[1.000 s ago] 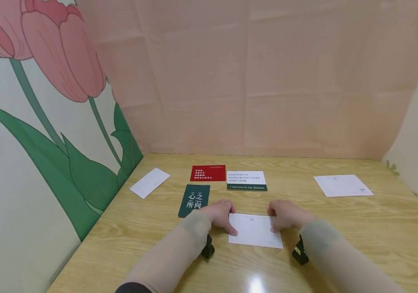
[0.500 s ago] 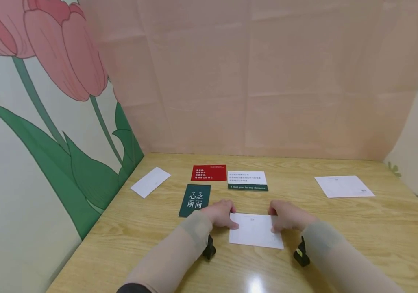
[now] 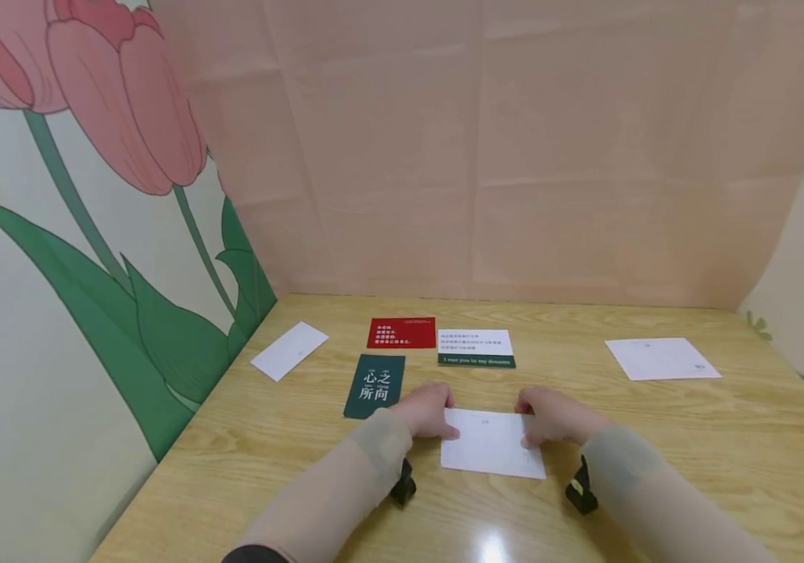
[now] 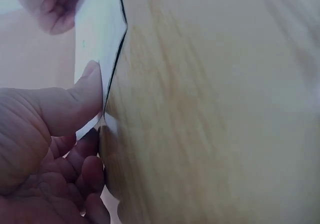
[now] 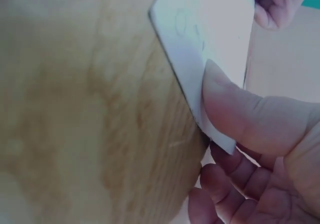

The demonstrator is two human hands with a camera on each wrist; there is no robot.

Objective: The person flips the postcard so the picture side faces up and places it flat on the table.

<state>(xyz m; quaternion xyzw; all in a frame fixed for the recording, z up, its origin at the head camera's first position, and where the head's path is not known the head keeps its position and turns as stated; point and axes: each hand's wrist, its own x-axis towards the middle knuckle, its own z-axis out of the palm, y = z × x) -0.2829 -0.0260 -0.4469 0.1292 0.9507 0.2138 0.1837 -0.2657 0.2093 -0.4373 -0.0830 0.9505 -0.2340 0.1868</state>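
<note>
A white card (image 3: 489, 450) with faint print lies in front of me, near the middle of the table. My left hand (image 3: 430, 410) pinches its left edge, thumb on top and fingers curled beneath. At the opposite edge my right hand (image 3: 553, 414) pinches the card the same way. The left wrist view has the left thumb (image 4: 82, 101) pressed on the card (image 4: 92, 44), while the fingers curl below. From the right wrist, the right thumb (image 5: 240, 111) lies across a corner of the card (image 5: 210, 29).
Beyond the left hand lies a dark green card (image 3: 374, 387) with white characters. Behind it are a red card (image 3: 402, 333) and a white card with a green band (image 3: 475, 346). Plain white cards lie far left (image 3: 289, 350) and far right (image 3: 662, 358). A pinkish cloth (image 3: 515, 156) hangs behind the table.
The left thumb has moved slightly up along the card's left edge. Both hands keep their hold, and the card stays in almost the same place.
</note>
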